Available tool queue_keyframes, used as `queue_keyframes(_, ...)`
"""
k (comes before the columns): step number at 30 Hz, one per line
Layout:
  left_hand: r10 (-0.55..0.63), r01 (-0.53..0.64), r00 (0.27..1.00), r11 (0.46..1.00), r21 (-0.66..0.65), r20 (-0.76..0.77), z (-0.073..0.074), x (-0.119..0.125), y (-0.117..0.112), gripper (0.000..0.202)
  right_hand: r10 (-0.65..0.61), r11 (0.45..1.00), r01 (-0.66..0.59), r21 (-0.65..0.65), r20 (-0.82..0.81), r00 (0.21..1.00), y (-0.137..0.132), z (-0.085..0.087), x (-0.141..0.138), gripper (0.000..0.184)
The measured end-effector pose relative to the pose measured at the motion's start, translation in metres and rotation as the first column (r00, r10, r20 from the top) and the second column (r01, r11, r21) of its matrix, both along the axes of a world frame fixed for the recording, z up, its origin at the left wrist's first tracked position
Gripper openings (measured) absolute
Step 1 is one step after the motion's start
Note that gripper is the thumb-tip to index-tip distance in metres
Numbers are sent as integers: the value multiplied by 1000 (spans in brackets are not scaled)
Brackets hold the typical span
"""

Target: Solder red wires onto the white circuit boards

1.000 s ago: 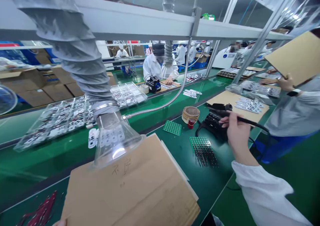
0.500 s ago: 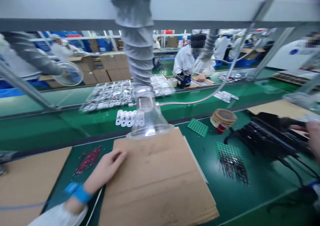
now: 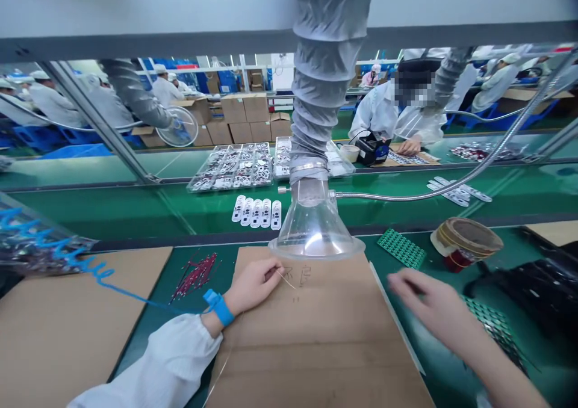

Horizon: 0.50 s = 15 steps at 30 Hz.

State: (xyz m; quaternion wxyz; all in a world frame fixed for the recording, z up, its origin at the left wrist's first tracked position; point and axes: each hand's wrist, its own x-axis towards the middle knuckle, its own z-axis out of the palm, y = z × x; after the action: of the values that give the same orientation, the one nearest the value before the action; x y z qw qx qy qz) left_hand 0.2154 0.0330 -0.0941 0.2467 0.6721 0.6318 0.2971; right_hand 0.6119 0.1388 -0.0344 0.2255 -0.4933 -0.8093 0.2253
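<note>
Silvery, thin, curved wire (image 3: 287, 280) is pinched by the left hand (image 3: 253, 284), the right hand's (image 3: 433, 309) grip unclear.

Your right hand (image 3: 427, 309) is blurred; its forearm (image 3: 490, 363) partly hides the wired board (image 3: 492, 316). Your left hand (image 3: 255, 284) conceals its grip on the wire (image 3: 289, 281). Below both hands, the picture's edge crops the cardboard (image 3: 316, 354); beyond your right, the black thing (image 3: 537, 290).

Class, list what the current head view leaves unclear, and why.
Thin wire, head view: the left hand hides the stretch inside it.
Right hand, head view: blur leaves unclear whether it holds anything.
Brown cardboard sheet, head view: near edge cut off by the picture's bottom.
Green circuit board nearer the right forearm, head view: that forearm covers part.
</note>
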Motion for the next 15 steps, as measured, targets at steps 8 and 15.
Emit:
queue_keyframes(8,241,-247,968,965,89,71,9,-32,13,36,215,973,-212,96,-21,976,35,-47,-124,38)
queue_keyframes(15,249,-254,967,962,103,63,11,-27,21,32,271,959,-268,93,-24,962,41,-65,-115,39)
